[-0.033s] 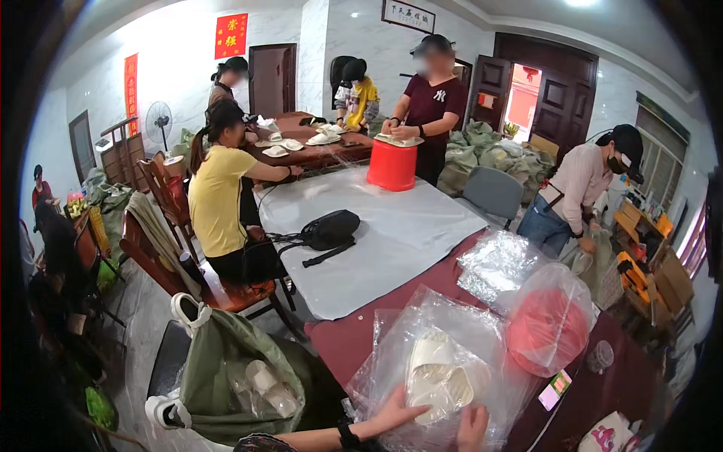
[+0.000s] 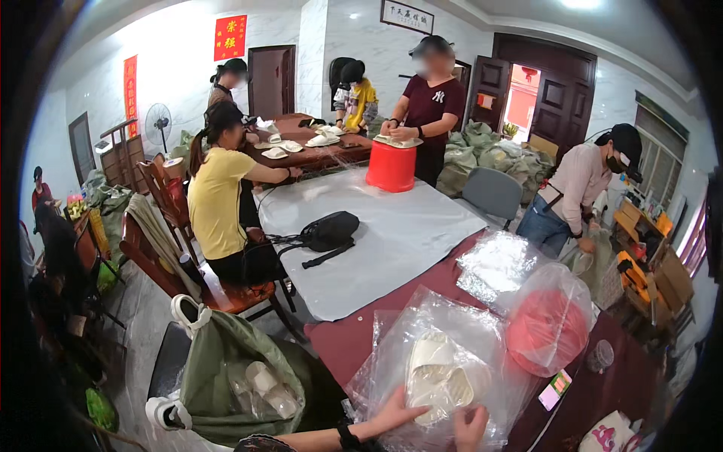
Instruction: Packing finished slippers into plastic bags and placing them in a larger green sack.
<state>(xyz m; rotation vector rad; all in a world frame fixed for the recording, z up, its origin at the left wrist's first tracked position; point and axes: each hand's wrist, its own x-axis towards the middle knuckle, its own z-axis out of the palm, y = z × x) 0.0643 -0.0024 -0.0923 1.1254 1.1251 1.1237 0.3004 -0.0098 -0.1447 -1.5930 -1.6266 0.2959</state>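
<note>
Left hand (image 2: 398, 413): open, flat on the clear crinkled plastic bag (image 2: 444, 354).
Right hand (image 2: 471, 427): fingers curled on the bag, beside the cream moulded slippers (image 2: 437, 374).
Change: none visible.

From my remote feed, listed: black waist bag (image 2: 329, 230) on the grey sheet (image 2: 392, 241) over the worktop; red bucket (image 2: 391, 166) at the sheet's far end; red basket (image 2: 546, 331) inside clear plastic; green sack (image 2: 218, 377) on the floor; grey chair (image 2: 493, 192)
</note>
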